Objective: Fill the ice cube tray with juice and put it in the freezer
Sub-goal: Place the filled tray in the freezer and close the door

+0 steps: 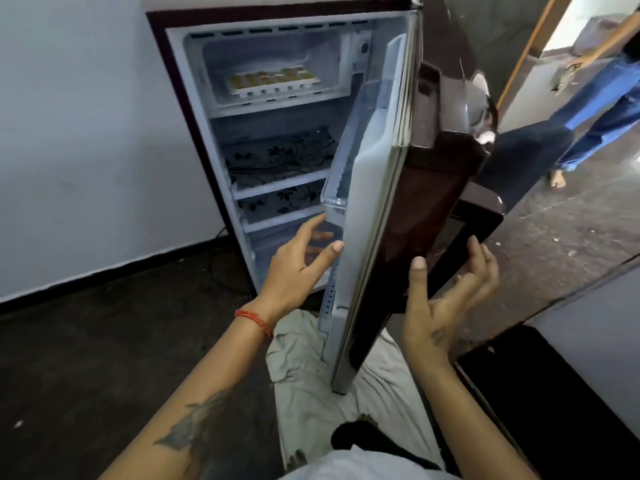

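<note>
The white plastic ice cube tray (275, 80), filled with orange juice, sat in the freezer compartment (221, 69) at the frame's upper centre. The left hand (298, 268) touched the maroon fridge door's (415, 216) inner edge with loose fingers; the right hand (446, 299) lay relaxed against its outer face, grasping nothing.

The fridge (173, 109) has a dark maroon outer shell and a white interior. Its door (426, 209) is glossy maroon outside, white inside. The white ice cube tray (273, 81) holds orange-yellow juice. Black floral patterns cover the 2 shelves (280, 157). A red thread band (254, 322) circles the left wrist.
</note>
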Demonstrator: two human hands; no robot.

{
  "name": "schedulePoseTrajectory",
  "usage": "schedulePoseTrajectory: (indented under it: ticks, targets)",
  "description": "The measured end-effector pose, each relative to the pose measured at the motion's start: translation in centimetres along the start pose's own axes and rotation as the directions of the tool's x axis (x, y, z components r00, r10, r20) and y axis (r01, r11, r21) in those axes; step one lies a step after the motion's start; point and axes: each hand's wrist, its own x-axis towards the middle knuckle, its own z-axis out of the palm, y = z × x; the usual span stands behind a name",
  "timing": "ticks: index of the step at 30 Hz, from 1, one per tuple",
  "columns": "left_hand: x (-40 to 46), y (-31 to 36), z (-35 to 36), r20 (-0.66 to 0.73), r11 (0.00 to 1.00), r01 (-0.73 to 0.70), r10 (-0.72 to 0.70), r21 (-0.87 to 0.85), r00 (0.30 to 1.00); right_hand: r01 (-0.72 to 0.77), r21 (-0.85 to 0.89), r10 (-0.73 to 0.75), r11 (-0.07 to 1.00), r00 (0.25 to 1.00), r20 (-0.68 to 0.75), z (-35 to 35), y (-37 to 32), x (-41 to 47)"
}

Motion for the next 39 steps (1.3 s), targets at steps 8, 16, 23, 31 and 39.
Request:
schedulePoseTrajectory:
  ticks: [8, 16, 23, 31, 39]
  targets:
    - [-1.3, -4.1, -3.4, -0.013, 0.992, 0.123, -0.123, 0.016, 0.992, -0.175, -0.017, 0.17, 0.984, 0.926, 0.338, 5.8, 2.0, -0.4]
    - [3.0, -7.6, -7.5, -0.241, 0.984, 0.17, -0.155, 0.043, 0.958, -0.033, -0.145, 0.125, 0.989, 0.71, 0.693, 15.0, 4.3, -0.3]
    - [7.8, -10.7, -10.3, -0.382, 0.964, 0.251, -0.2, 0.09, 0.902, 0.092, -0.07, 0.0, 0.993, 0.603, 0.798, 22.4, 4.0, 0.3]
    - [12.6, -12.8, -13.4, -0.441, 0.967, 0.227, -0.154, 0.117, 0.884, 0.143, -0.085, -0.015, 0.986, 0.588, 0.809, 28.7, 3.2, 0.7]
    - [15.9, -14.9, -15.2, -0.384, 0.966, 0.239, -0.185, 0.098, 0.905, 0.099, -0.157, 0.056, 0.983, 0.647, 0.76, 32.8, 2.0, 0.5]
